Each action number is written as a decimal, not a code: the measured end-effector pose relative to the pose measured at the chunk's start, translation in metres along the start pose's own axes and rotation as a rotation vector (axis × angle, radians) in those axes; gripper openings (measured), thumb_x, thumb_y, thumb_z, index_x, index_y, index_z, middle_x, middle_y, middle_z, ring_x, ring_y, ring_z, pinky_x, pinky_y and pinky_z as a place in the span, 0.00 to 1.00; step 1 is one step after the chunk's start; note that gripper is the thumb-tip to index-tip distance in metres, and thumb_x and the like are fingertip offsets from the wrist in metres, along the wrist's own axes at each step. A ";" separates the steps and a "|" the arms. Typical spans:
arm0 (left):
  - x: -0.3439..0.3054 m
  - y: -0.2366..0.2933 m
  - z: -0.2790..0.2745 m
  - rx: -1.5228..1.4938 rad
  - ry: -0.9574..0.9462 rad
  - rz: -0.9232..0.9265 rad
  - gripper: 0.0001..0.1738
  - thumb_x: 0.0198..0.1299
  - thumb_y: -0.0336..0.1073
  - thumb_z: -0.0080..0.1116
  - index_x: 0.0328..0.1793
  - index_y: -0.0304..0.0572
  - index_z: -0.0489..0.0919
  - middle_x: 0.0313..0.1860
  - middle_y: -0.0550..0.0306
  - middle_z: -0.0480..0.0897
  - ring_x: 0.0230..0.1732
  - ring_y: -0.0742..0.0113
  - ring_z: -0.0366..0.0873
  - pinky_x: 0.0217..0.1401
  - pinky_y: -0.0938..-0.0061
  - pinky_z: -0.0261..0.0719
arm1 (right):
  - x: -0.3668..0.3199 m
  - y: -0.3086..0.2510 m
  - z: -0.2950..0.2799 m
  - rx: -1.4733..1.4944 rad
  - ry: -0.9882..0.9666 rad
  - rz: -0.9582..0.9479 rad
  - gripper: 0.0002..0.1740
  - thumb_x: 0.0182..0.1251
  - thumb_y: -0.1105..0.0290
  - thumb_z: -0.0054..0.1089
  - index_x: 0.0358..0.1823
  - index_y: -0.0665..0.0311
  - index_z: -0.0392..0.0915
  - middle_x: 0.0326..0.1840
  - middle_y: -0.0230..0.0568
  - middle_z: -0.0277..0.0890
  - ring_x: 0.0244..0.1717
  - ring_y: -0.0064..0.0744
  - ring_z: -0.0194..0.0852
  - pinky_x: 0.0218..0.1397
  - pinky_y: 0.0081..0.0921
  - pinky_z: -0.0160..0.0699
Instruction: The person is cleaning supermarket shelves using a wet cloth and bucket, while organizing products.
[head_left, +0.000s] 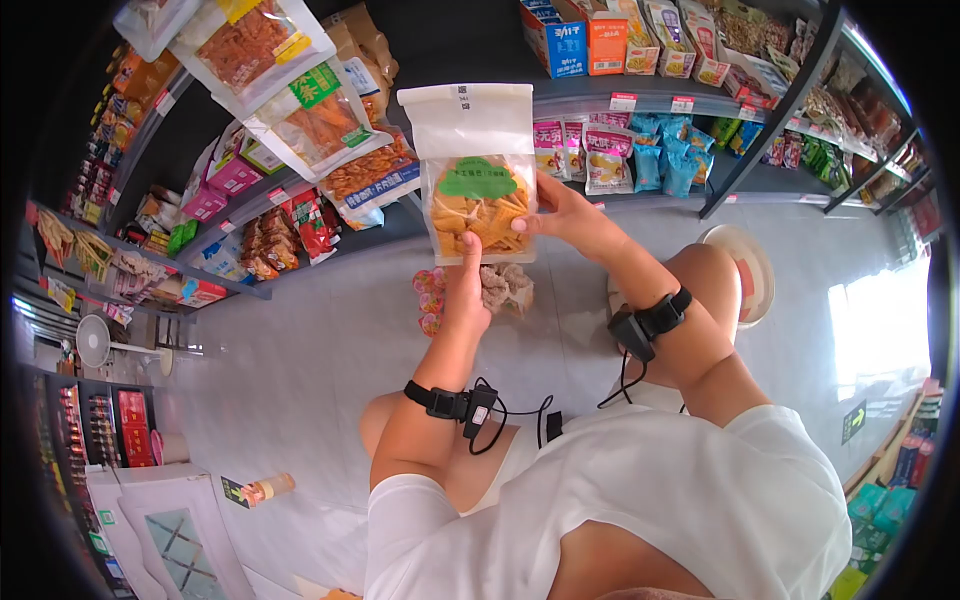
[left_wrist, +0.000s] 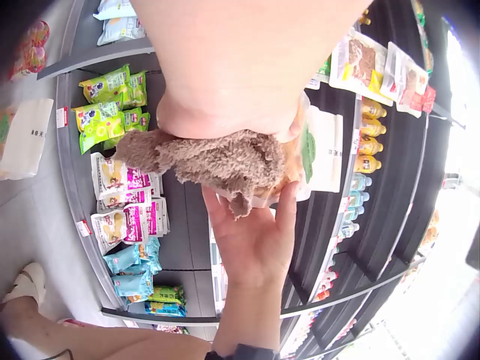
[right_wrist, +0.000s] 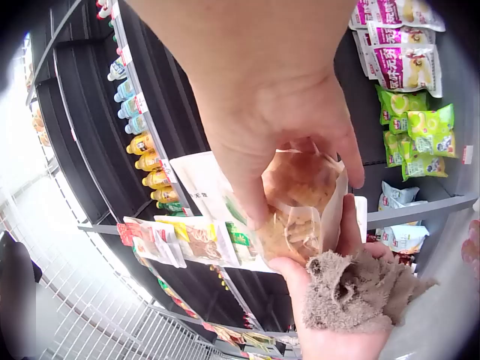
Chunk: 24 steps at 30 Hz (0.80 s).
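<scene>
A clear-fronted snack bag (head_left: pixel 478 180) with a white top and green label is held upright between both hands, yellowish pieces showing inside. My left hand (head_left: pixel 465 290) grips its lower left edge, thumb across the front. That same hand also holds a crumpled brown cloth (right_wrist: pixel 360 289), bunched under the fingers and hanging below the bag in the left wrist view (left_wrist: pixel 225 165). On the bag's right side, my right hand (head_left: pixel 580 222) pinches the edge, thumb in front and fingers behind.
Dark shelves (head_left: pixel 450 40) curve around ahead, with hanging bags (head_left: pixel 320 120) close at the left and pink snack packs (head_left: pixel 608 155) at the right. Pink round packs (head_left: pixel 430 300) show below the hands. A round stool (head_left: pixel 755 275) stands by the knee, and a white fan (head_left: pixel 95 340) at far left.
</scene>
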<state>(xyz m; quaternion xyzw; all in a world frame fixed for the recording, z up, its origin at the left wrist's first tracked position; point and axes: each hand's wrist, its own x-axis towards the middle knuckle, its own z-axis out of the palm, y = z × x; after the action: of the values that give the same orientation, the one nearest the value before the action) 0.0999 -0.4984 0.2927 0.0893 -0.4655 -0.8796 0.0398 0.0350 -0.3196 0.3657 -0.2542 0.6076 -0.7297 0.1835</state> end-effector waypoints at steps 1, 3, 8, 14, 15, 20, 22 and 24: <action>-0.003 0.003 0.002 0.025 0.006 -0.038 0.42 0.60 0.62 0.57 0.69 0.38 0.63 0.58 0.53 0.75 0.55 0.62 0.77 0.51 0.64 0.81 | -0.001 0.000 -0.001 0.018 0.014 0.007 0.47 0.53 0.64 0.74 0.72 0.66 0.56 0.64 0.41 0.68 0.65 0.33 0.63 0.66 0.33 0.64; -0.009 0.010 0.006 0.074 0.019 -0.112 0.42 0.61 0.62 0.55 0.70 0.39 0.61 0.61 0.55 0.73 0.57 0.67 0.75 0.54 0.71 0.78 | -0.003 0.000 -0.002 0.050 0.045 0.037 0.44 0.54 0.65 0.73 0.70 0.66 0.59 0.61 0.39 0.70 0.62 0.31 0.66 0.62 0.32 0.68; -0.013 0.018 0.010 0.049 -0.072 -0.144 0.41 0.61 0.65 0.51 0.66 0.36 0.65 0.53 0.54 0.78 0.49 0.68 0.79 0.49 0.72 0.80 | -0.005 0.004 -0.008 0.155 0.106 0.125 0.41 0.52 0.64 0.73 0.67 0.64 0.63 0.55 0.35 0.73 0.57 0.27 0.70 0.58 0.30 0.71; -0.019 0.028 0.027 0.102 0.017 -0.127 0.41 0.63 0.65 0.49 0.66 0.35 0.65 0.54 0.54 0.78 0.50 0.67 0.80 0.50 0.71 0.80 | -0.003 0.012 -0.011 0.091 0.126 0.114 0.41 0.52 0.62 0.74 0.66 0.64 0.63 0.55 0.35 0.74 0.57 0.26 0.70 0.57 0.29 0.71; -0.018 0.028 0.027 0.102 0.018 -0.126 0.41 0.63 0.65 0.49 0.66 0.35 0.65 0.54 0.54 0.78 0.50 0.67 0.80 0.50 0.70 0.80 | -0.003 0.013 -0.011 0.094 0.122 0.108 0.42 0.52 0.62 0.74 0.66 0.64 0.63 0.55 0.35 0.74 0.57 0.27 0.70 0.58 0.29 0.71; -0.015 0.026 0.025 0.154 -0.011 -0.036 0.43 0.62 0.65 0.51 0.67 0.33 0.64 0.57 0.51 0.76 0.52 0.67 0.78 0.53 0.70 0.79 | 0.003 0.010 -0.012 0.100 0.068 0.100 0.44 0.52 0.61 0.74 0.68 0.65 0.60 0.58 0.37 0.72 0.59 0.29 0.69 0.60 0.30 0.70; -0.014 0.025 0.023 0.157 0.001 -0.041 0.43 0.62 0.65 0.51 0.69 0.34 0.62 0.60 0.51 0.74 0.55 0.65 0.76 0.56 0.69 0.77 | 0.005 0.003 -0.013 0.094 0.018 0.136 0.44 0.53 0.60 0.73 0.69 0.63 0.59 0.59 0.39 0.70 0.61 0.31 0.68 0.62 0.32 0.69; -0.010 0.023 0.021 0.152 0.013 -0.055 0.44 0.62 0.65 0.51 0.71 0.36 0.59 0.63 0.52 0.72 0.60 0.63 0.74 0.60 0.67 0.75 | 0.010 -0.003 -0.016 0.070 -0.019 0.172 0.44 0.53 0.59 0.73 0.69 0.62 0.59 0.60 0.40 0.69 0.63 0.33 0.66 0.63 0.33 0.69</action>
<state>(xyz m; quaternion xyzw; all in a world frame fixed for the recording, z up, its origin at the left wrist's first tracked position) 0.1051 -0.4935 0.3245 0.1103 -0.5282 -0.8418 0.0119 0.0176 -0.3118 0.3675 -0.2012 0.5998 -0.7295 0.2601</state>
